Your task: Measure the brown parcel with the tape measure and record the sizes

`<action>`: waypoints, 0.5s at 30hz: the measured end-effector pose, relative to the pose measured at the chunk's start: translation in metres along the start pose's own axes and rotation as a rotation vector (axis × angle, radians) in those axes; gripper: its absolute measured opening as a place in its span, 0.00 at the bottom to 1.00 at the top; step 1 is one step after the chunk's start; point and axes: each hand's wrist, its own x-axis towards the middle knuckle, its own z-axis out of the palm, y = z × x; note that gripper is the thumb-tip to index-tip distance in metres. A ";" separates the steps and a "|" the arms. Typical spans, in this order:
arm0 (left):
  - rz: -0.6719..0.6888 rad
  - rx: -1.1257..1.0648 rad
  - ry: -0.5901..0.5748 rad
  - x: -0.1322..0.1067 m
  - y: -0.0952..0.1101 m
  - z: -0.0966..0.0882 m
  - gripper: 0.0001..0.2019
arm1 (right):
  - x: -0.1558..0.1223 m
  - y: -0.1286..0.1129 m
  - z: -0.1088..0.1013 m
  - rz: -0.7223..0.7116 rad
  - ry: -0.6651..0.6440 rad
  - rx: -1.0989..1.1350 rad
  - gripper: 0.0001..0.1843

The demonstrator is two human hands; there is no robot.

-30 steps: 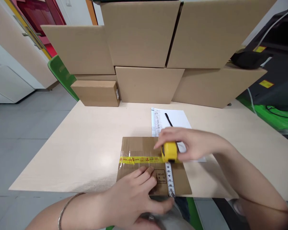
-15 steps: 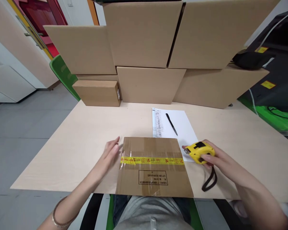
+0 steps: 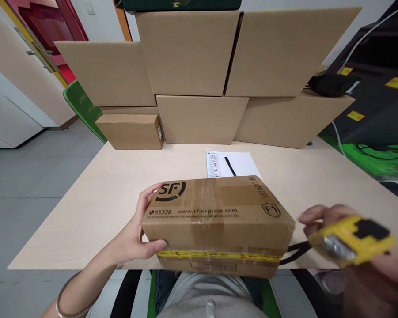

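A brown cardboard box (image 3: 215, 221) with SF Express print on one face is tilted at the table's near edge. A yellow tape strip (image 3: 218, 256) runs across its side facing me. My left hand (image 3: 141, 229) grips the box's left end, thumb on the near side and fingers around the back. To the right of the box, my right hand (image 3: 327, 218) is closed around a yellow-and-black tape measure (image 3: 351, 243), blurred by motion. The tape measure's black wrist strap (image 3: 294, 252) hangs toward the box's right corner.
Behind the box lie a white paper sheet (image 3: 248, 162) and a black pen (image 3: 229, 165). A small carton (image 3: 129, 132) stands at the back left. Large cardboard boxes (image 3: 202, 119) are stacked along the table's far side. A green chair (image 3: 81, 108) is beyond the left edge.
The box has been tipped up, so its SF-printed face now shows on top. My left hand has taken hold of its left end. My right hand moved right with the tape measure.
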 end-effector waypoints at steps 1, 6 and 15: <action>0.064 0.056 0.023 0.002 -0.002 0.001 0.51 | 0.004 -0.002 -0.001 0.014 0.131 0.072 0.18; 0.218 0.136 0.063 0.008 -0.033 0.014 0.55 | 0.038 -0.033 0.022 -0.104 0.192 -0.009 0.18; 0.232 0.123 0.078 -0.009 -0.068 0.020 0.66 | 0.105 -0.118 0.128 -0.341 -0.798 -0.359 0.24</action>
